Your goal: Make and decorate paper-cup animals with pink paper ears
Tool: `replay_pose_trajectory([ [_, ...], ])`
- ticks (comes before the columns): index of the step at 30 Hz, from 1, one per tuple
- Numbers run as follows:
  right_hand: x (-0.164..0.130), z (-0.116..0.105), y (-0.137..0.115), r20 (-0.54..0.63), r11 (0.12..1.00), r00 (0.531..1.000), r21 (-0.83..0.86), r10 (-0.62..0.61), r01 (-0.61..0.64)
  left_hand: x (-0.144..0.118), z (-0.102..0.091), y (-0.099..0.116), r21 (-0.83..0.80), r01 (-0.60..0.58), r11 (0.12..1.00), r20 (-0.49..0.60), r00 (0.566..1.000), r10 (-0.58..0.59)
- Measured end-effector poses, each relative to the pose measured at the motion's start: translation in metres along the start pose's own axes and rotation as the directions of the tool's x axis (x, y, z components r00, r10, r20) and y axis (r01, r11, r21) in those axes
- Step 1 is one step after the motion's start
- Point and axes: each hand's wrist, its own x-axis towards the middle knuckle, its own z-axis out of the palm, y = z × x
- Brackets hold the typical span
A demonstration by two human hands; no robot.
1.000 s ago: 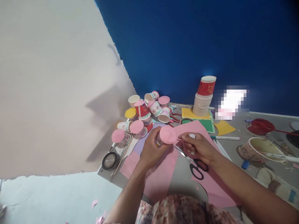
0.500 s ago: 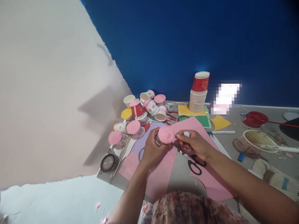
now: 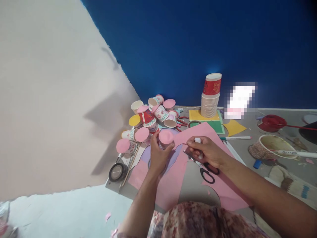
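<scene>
My left hand [image 3: 159, 157] is curved round a paper cup [image 3: 165, 145] topped by a pink paper disc [image 3: 166, 136], its thumb and fingers on either side. The cup stands upright beside the other covered cups. In my right hand [image 3: 204, 150] is a small white tube [image 3: 197, 140], like a glue stick, held upright in curled fingers. My right thumb and index fingertips are pinched together; whether they hold anything else is unclear. Black-handled scissors [image 3: 206, 175] lie just below that hand, on pink paper [image 3: 170, 185] with rounded cut-outs.
Several decorated cups [image 3: 146, 117] crowd the back left. A tall stack of cups [image 3: 210, 105] stands near the blue wall. A tape roll [image 3: 117, 172] lies at the left edge. To the right are a marker [image 3: 236, 138], a rope-wrapped pot [image 3: 260, 148] and a red dish [image 3: 271, 123].
My left hand has moved the pink-topped cup left and slightly away, toward the other cups, and its fingers have spread somewhat. My right hand stays in place with the white tube.
</scene>
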Motion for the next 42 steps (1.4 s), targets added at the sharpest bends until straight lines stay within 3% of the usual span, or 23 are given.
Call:
replay_pose_trajectory([
  [10,-0.001,-0.001,-0.003,0.014,0.998,1.0,-0.063,-0.024,0.025,0.002,-0.004,-0.003,0.09,-0.002,0.996,0.087,0.996,-0.006],
  [15,-0.002,0.001,-0.006,0.004,0.996,1.0,-0.087,-0.025,0.026,0.0,-0.007,-0.01,0.151,-0.116,0.982,0.066,0.992,0.107],
  [22,-0.001,0.001,-0.006,-0.007,0.993,1.0,-0.116,-0.015,0.014,0.007,-0.014,-0.026,0.285,-0.227,0.931,0.151,0.97,0.19],
  [28,0.001,-0.002,-0.004,-0.005,0.993,1.0,-0.119,-0.02,0.019,0.01,-0.013,-0.016,0.352,-0.253,0.901,0.135,0.966,0.219],
  [42,0.004,-0.006,-0.002,0.02,0.996,0.999,-0.081,-0.033,0.035,0.018,0.002,-0.006,0.379,-0.098,0.92,0.077,0.994,0.074],
])
